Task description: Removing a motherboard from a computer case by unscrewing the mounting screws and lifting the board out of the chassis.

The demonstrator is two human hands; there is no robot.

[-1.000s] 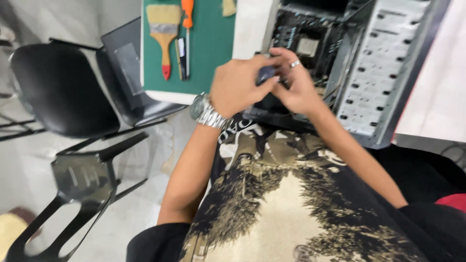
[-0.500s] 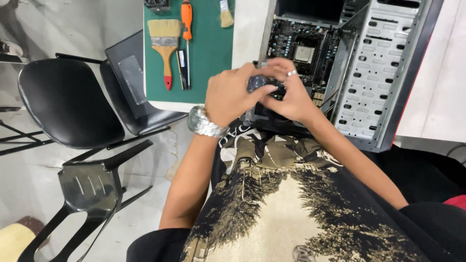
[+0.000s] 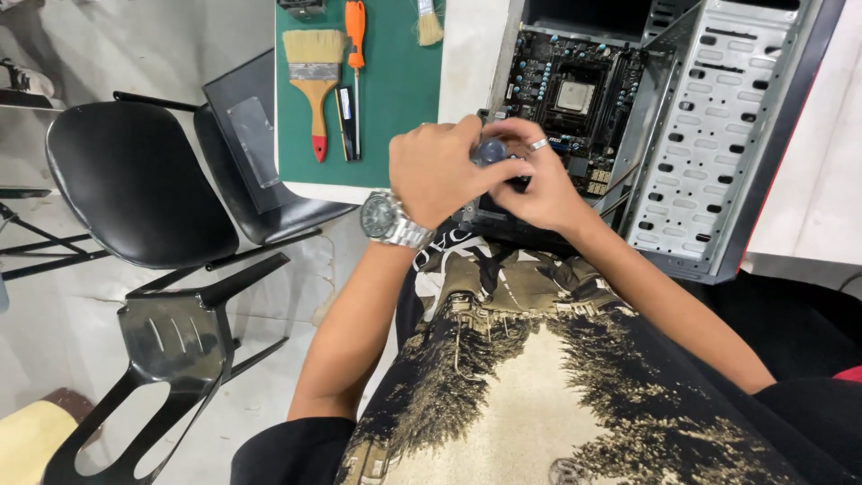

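part: small dark rounded piece [image 3: 491, 151], only its top shows between the two hands; kind cannot be told
part position: over the near edge of the board [image 3: 575, 90], at the near lip of the open case [image 3: 718, 135]
left hand [image 3: 440, 175]: knuckles up, fingers curled and closed over the part from the left
right hand [image 3: 530, 180]: fingers pinched on the part from the right, ring on one finger; touching the left hand
nearer hand: neither, both on the part
long axis: hidden by fingers, cannot tell
case: lies on its side, open face up, long side running away from the person
edges: metal case wall just right of the right hand; counter [image 3: 467, 72] edge just under the left wrist
open room: green mat [image 3: 395, 99] to the left, with brush [image 3: 314, 81] and screwdriver [image 3: 356, 54] well apart from the hands
off counter: black chair [image 3: 135, 180] to the left, below
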